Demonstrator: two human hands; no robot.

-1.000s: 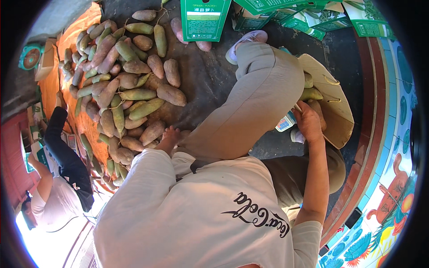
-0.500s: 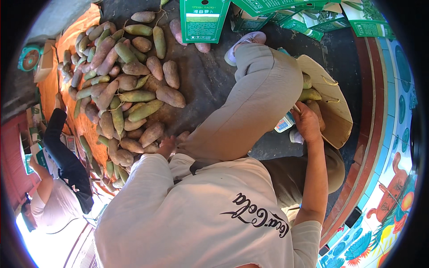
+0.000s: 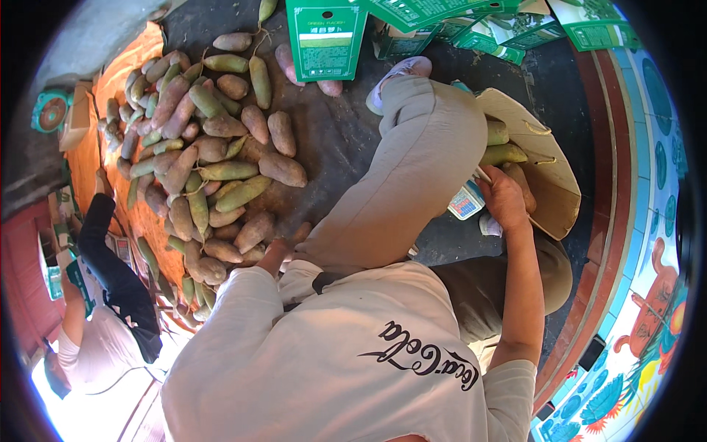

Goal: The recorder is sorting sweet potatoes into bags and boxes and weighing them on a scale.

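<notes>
The sweet potato pile (image 3: 199,155) lies on the dark ground (image 3: 331,140), left of the person's bent knee. The left hand (image 3: 274,254) reaches down at the pile's near edge, touching a tuber; its fingers are mostly hidden, so their state cannot be told. The right hand (image 3: 504,200) rests inside a brown cardboard box (image 3: 549,173), fingers closed around a tuber (image 3: 521,184) beside green ones. Green cartons (image 3: 325,37) stand beyond the pile.
</notes>
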